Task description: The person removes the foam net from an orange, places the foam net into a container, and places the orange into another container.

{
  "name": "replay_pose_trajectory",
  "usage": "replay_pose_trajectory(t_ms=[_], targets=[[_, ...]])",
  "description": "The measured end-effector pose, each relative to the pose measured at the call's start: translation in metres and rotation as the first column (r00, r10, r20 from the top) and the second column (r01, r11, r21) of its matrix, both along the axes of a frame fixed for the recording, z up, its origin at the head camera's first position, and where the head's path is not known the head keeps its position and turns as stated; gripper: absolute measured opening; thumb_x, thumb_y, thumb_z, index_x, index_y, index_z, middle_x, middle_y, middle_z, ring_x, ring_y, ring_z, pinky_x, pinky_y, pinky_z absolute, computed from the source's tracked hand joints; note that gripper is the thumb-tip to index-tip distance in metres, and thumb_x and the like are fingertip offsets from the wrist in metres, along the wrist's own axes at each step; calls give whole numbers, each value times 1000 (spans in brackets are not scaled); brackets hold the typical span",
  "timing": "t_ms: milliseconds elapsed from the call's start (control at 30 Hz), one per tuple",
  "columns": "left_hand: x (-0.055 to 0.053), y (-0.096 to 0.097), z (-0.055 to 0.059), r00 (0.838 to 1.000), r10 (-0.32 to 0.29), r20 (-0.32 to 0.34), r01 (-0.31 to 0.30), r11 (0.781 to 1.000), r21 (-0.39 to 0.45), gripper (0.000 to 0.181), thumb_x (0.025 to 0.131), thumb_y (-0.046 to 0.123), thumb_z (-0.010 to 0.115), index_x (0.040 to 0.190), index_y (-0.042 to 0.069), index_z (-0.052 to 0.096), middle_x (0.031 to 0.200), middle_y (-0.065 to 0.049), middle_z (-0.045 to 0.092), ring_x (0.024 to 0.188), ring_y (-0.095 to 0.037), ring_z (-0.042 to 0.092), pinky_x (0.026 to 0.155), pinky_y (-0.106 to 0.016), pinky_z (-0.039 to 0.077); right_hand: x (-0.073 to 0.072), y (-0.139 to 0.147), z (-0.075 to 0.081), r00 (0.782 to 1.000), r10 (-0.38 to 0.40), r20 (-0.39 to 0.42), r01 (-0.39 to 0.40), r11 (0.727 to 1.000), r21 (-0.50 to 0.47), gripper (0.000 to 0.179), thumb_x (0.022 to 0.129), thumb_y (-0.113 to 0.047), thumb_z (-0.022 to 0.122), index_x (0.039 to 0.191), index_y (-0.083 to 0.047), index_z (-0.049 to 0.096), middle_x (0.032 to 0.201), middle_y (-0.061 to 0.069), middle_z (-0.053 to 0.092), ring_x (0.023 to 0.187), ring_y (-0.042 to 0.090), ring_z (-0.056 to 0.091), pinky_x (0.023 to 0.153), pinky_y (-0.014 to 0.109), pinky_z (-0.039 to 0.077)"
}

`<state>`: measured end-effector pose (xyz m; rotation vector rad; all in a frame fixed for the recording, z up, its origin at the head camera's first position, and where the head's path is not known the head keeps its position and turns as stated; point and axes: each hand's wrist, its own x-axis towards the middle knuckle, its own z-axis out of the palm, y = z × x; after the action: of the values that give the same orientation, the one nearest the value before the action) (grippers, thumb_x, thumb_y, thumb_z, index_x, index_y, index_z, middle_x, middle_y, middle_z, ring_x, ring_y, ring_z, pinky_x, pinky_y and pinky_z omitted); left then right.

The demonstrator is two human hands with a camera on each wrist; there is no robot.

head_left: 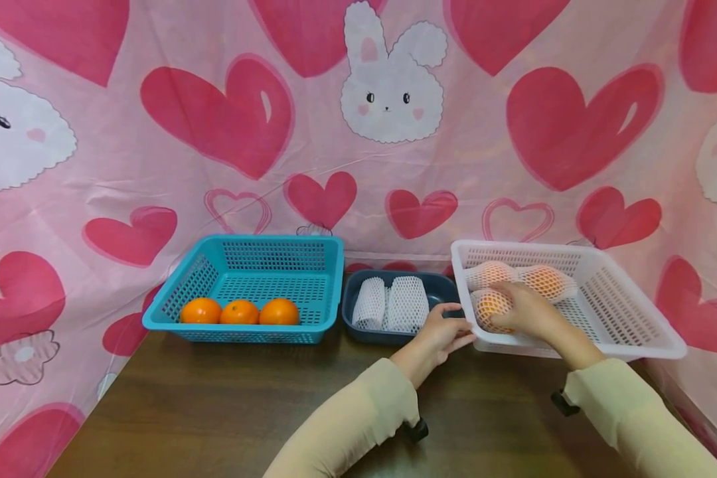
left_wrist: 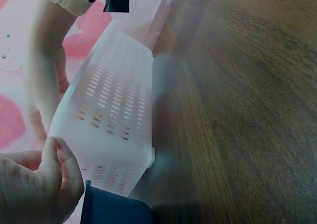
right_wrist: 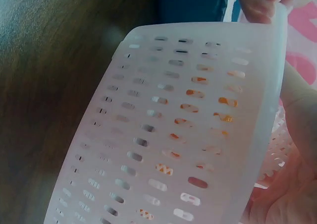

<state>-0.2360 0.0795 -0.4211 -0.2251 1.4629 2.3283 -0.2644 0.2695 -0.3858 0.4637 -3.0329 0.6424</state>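
My right hand (head_left: pixel 528 311) reaches into the white basket (head_left: pixel 624 302) and grips an orange (head_left: pixel 490 304) in a white foam net at its front left corner. Behind that lie two more netted oranges, one at the left (head_left: pixel 494 271) and one further right (head_left: pixel 544 282). My left hand (head_left: pixel 439 337) holds the basket's left front rim by the fingertips. In the left wrist view the left hand (left_wrist: pixel 42 184) is at the rim, beside the dark blue tray (left_wrist: pixel 116 209). The basket wall (right_wrist: pixel 163 110) hides much of the right hand (right_wrist: pixel 292 184) in the right wrist view.
Two white foam nets (head_left: pixel 369 304) lie in the dark blue tray (head_left: pixel 443 292) between the baskets. At the left stands a teal basket (head_left: pixel 275 285) with three bare oranges (head_left: pixel 239 312) along its front. A pink heart-print cloth (head_left: pixel 311 146) hangs behind the brown wooden table (head_left: pixel 227 398).
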Motion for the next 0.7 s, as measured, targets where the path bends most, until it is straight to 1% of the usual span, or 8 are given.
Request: replay_pose_trajectory(t_ms=[133,333,433,567,700], targets=[[-1,0,1,1000,2,7,-2,1000,-2,39,91,-13,65,124,6,56,99,-15,67,82,-21,67,87,-41,58,3,-3,3,1000,-13,-11,13,1000,15,75,77,-24,83,138,10,54,134,36,55,121,52,53,97,70,43],[-4,-1,1,1000,-15,-2,15,1000,-5,40,91,-14,65,125,5,55,101,-16,69,85,-22,69,88,-41,58,8,-5,11,999,-28,-47,30,999,41,78,77,-28,84,140,7,53,134,38,53,121,53,51,97,72,42],[-5,-3,1,1000,-15,-6,15,1000,-20,40,91,-13,66,125,4,56,102,-16,70,87,-24,70,87,-41,58,10,-6,14,998,-32,-56,35,998,56,79,78,-30,84,141,6,53,135,38,53,123,54,50,98,73,40],[-5,-5,1,1000,-17,2,17,999,-34,39,91,-13,67,125,3,58,101,-16,70,89,-25,71,87,-40,58,15,-7,17,997,-38,-61,41,998,57,79,78,-31,85,141,5,53,137,38,51,125,54,48,98,74,39],[-6,-6,2,1000,-27,12,28,999,-23,37,91,-13,67,124,2,60,99,-16,68,92,-26,71,89,-41,57,20,-6,23,997,-29,-77,33,998,55,79,80,-31,84,142,5,52,139,38,49,127,55,46,98,75,39]])
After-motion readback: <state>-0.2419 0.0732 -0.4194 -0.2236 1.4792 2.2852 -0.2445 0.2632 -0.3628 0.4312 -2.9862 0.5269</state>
